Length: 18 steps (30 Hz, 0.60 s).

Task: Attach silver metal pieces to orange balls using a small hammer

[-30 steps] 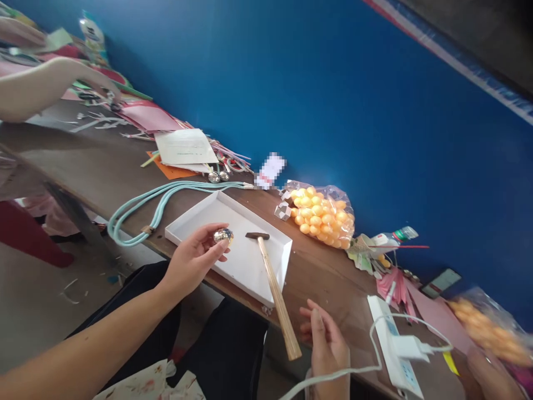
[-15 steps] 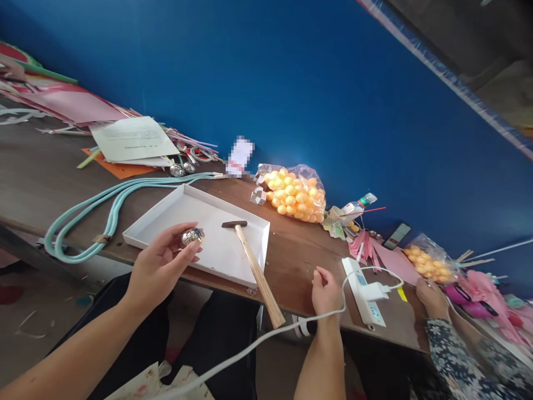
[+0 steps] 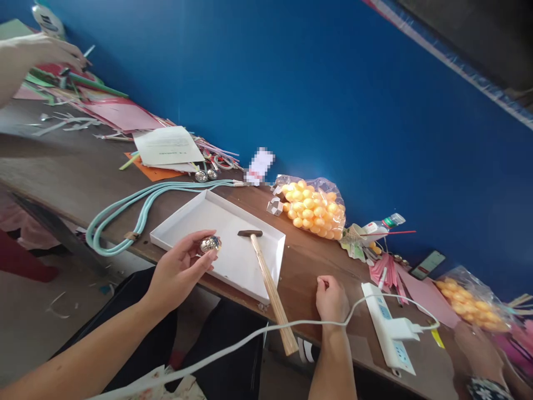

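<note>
A shiny silver ball with a patterned surface, like a round bell [image 3: 210, 244], is pinched between the thumb and fingers of my left hand [image 3: 179, 272]. It is held above the near left part of a shallow white box lid [image 3: 183, 219]. A hammer [image 3: 268, 278] lies with its dark head inside the lid and its wooden handle across the lid's edge, sticking out past the table's front. My right hand [image 3: 332, 300] rests on the table in a loose fist, with nothing showing in it. A white cable [image 3: 300, 323] passes over that wrist.
Looped light-blue cords [image 3: 144, 205] lie left of the lid. Behind stand a bag of orange balls [image 3: 312, 208] and papers [image 3: 169, 145]. A power strip [image 3: 385, 328] lies to the right. Other people's hands show at far left [image 3: 54, 53] and far right [image 3: 478, 350].
The view has shifted left, so the table's things appear farther right. Another person's hand at the far left shows more fully. My left hand still holds the silver ball; my right hand stays closed.
</note>
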Tool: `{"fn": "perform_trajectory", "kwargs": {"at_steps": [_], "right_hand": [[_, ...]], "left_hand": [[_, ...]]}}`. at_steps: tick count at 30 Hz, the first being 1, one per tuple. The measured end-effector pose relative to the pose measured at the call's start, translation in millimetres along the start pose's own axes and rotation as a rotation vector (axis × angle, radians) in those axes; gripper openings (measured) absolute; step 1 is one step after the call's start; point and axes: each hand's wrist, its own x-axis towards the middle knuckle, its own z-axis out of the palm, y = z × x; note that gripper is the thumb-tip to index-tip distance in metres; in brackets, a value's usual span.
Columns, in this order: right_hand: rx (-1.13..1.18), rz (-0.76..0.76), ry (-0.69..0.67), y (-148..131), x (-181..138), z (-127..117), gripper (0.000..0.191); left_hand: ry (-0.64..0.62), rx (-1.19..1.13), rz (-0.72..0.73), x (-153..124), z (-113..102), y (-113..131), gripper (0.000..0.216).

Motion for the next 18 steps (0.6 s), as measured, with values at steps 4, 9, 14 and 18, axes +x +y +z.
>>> {"fn": "perform_trajectory", "kwargs": {"at_steps": [4,9,14,18], "right_hand": [[0.073,-0.018,0.033,3.3,-6.1,-2.4,0.030],[0.351,0.048,0.018,-10.4,-31.4,-14.4,0.043],[0.493,0.105,-0.036,-37.7,-67.7,-17.4,0.045],[0.518,0.116,-0.019,-45.9,-78.1,-9.6,0.046]], "left_hand": [[0.003,-0.003,-0.024,-0.4,0.3,4.5,0.043],[0.006,0.018,-0.025,-3.8,-1.8,-0.6,0.045],[-0.026,0.065,-0.031,-10.1,-4.3,-9.2,0.044],[-0.055,0.102,-0.048,-9.6,-4.4,-10.6,0.042]]}}
